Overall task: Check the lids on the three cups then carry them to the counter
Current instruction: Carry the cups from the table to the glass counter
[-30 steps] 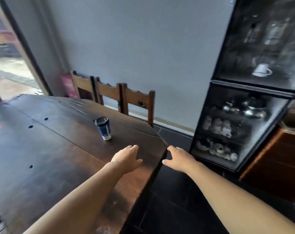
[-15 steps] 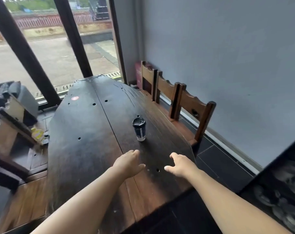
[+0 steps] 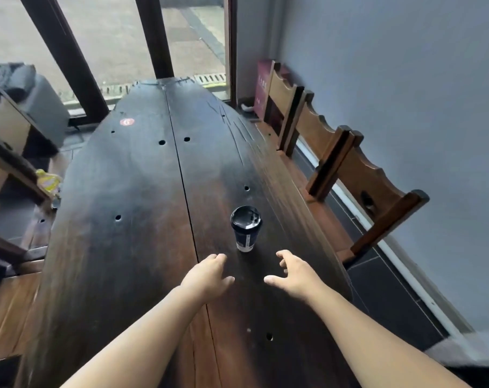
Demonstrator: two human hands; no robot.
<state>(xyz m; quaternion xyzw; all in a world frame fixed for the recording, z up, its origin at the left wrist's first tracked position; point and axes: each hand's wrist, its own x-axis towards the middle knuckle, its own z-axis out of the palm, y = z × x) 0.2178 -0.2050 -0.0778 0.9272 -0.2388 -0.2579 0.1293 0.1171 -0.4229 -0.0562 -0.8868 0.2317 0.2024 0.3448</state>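
Note:
One dark blue paper cup (image 3: 246, 233) with a black lid and a white base band stands upright on the long dark wooden table (image 3: 131, 191). Only this cup is in view. My left hand (image 3: 208, 277) hovers over the table just below and left of the cup, fingers loosely apart and holding nothing. My right hand (image 3: 292, 271) is just below and right of the cup, fingers spread and curled, also holding nothing. Neither hand touches the cup.
Wooden chairs (image 3: 358, 177) line the table's right side along a grey wall. A red box (image 3: 263, 85) leans in the far corner. Glass doors with dark frames (image 3: 153, 37) stand behind the table's far end. Shelving and a grey bin (image 3: 42, 105) sit at left.
The view has swung left from the glass cabinet to along the table. Both hands have moved closer to the cup and now flank it from the near side.

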